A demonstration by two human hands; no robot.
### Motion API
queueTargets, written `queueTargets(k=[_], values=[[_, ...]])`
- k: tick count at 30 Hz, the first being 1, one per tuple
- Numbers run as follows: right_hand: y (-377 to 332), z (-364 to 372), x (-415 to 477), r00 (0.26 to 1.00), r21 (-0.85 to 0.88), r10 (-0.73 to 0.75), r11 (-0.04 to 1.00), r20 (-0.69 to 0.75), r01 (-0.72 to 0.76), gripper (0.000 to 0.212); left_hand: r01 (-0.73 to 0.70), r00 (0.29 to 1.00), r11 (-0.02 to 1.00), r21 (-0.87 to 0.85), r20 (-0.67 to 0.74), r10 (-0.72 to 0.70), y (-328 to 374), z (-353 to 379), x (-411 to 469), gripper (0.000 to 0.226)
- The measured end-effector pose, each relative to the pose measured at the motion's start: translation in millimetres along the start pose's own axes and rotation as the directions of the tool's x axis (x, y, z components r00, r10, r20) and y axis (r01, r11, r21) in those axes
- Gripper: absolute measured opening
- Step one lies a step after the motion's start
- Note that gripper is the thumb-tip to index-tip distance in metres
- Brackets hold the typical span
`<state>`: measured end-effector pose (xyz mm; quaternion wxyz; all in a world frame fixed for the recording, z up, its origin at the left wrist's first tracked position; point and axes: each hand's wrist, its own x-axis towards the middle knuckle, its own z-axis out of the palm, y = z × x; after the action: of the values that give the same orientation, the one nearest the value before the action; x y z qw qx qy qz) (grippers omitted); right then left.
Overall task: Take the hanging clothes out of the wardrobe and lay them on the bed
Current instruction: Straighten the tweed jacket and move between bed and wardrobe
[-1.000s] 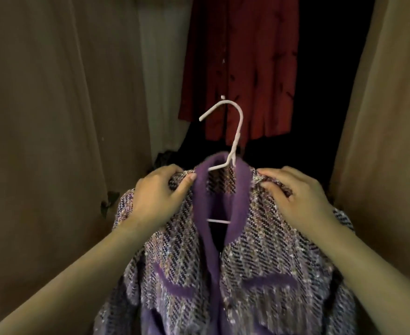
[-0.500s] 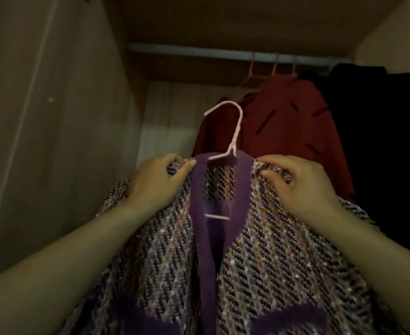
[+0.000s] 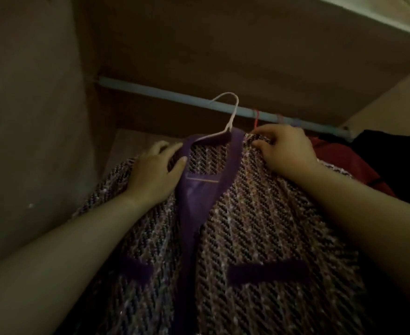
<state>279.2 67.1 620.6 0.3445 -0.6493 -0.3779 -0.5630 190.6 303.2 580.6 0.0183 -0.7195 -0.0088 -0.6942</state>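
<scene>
We are holding the purple tweed jacket (image 3: pixel 259 226) up by its shoulders, our left hand (image 3: pixel 154 176) gripping beside the collar and our right hand (image 3: pixel 288 151) pinching the other side. Its white hanger (image 3: pixel 233 112) is rising in front of the pale rail (image 3: pixel 150 91) — a red garment (image 3: pixel 358 170) and a black garment (image 3: pixel 397 160) are hanging to the right.

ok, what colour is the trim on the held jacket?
Solid purple trim, against the jacket body's purple-and-dark diagonal tweed; shows in the head view.

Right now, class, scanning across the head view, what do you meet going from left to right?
Wardrobe side wall → left hand → white hanger hook → right hand → red garment → black garment. Both hands hold the purple jacket.
</scene>
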Motion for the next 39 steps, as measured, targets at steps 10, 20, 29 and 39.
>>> queueTargets(k=[10,20,29,39], values=[[-2,46,92,0.994,-0.271,0.095,0.957,-0.048,-0.105,0.018,-0.015,0.992,0.998,-0.069,0.122,0.024,-39,46,46,0.044],[23,59,34,0.993,-0.425,-0.111,0.901,-0.032,0.087,0.037,-0.036,0.978,0.981,-0.189,0.196,0.074,-30,86,-14,0.060],[55,44,-162,0.951,-0.545,-0.071,0.806,0.299,0.232,0.061,-0.194,0.958,0.962,-0.192,0.175,0.228,16,89,-141,0.060],[77,6,-383,0.896,-0.426,0.053,0.891,0.440,0.156,0.057,-0.170,0.859,0.943,-0.284,0.426,0.284,83,103,-319,0.056]])
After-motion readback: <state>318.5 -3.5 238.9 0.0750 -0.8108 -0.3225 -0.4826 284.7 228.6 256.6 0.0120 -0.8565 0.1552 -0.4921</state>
